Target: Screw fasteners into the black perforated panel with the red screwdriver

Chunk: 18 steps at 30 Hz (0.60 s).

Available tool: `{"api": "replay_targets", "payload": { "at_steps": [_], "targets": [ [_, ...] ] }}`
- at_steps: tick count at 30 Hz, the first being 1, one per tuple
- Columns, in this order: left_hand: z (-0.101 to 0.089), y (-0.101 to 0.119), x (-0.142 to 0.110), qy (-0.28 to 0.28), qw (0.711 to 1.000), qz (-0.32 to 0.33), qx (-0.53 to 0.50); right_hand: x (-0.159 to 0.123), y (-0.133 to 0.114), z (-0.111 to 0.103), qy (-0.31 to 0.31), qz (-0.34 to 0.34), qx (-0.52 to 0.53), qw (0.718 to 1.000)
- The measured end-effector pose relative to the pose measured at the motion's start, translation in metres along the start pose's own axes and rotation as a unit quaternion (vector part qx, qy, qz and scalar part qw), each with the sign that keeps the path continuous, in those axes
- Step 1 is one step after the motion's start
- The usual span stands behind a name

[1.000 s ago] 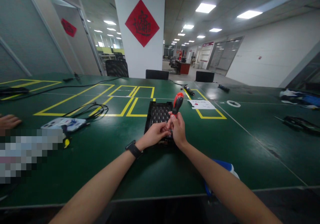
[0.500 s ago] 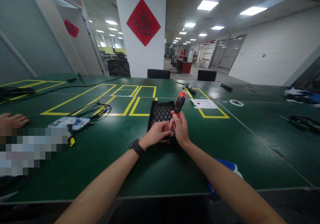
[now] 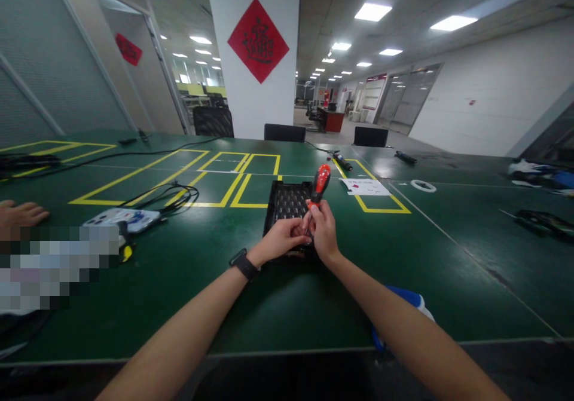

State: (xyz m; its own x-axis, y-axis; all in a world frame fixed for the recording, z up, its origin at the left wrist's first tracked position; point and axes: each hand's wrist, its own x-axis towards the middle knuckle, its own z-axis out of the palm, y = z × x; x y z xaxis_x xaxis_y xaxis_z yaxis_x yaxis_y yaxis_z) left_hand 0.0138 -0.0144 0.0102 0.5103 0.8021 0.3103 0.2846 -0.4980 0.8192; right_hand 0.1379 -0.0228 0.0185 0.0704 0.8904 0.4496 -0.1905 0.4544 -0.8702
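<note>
While right hand (image 3: pixel 324 227) grips screwdriver (image 3: pixel 321 181) (red-black), black tray (image 3: pixel 289 199) beneath

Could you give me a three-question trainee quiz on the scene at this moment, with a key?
1. Multiple choice: how is the screwdriver held? A. Lying flat. B. Handle up. C. Tip up.
2. True or false: the left hand and right hand are close together at the near end of the black tray.
3. Fill in: as the person sees it, the white sheet lies to the ____ of the black tray.
Key: 1. B; 2. true; 3. right.
</note>
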Motion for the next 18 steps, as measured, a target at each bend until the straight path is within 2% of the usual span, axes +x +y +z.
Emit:
{"api": "replay_targets", "payload": {
  "at_steps": [5, 9, 15, 18],
  "targets": [
    [-0.0025, -0.0050, -0.0005, -0.039, 0.999, 0.000, -0.027, -0.0008, 0.0037, -0.0012, -0.016, 0.017, 0.005, 1.000],
    [-0.0023, -0.0070, -0.0005, -0.063, 0.996, -0.007, -0.064, 0.0003, 0.0041, -0.0021, -0.004, 0.015, 0.003, 1.000],
    [-0.0004, -0.0022, 0.0003, 0.007, 0.999, 0.000, -0.032, -0.0009, 0.0010, -0.0002, 0.000, -0.012, 0.002, 1.000],
    [-0.0011, -0.0018, 0.0003, -0.003, 0.999, -0.002, -0.037, -0.0016, 0.0014, -0.0001, -0.009, -0.008, 0.003, 1.000]
  ]
}}
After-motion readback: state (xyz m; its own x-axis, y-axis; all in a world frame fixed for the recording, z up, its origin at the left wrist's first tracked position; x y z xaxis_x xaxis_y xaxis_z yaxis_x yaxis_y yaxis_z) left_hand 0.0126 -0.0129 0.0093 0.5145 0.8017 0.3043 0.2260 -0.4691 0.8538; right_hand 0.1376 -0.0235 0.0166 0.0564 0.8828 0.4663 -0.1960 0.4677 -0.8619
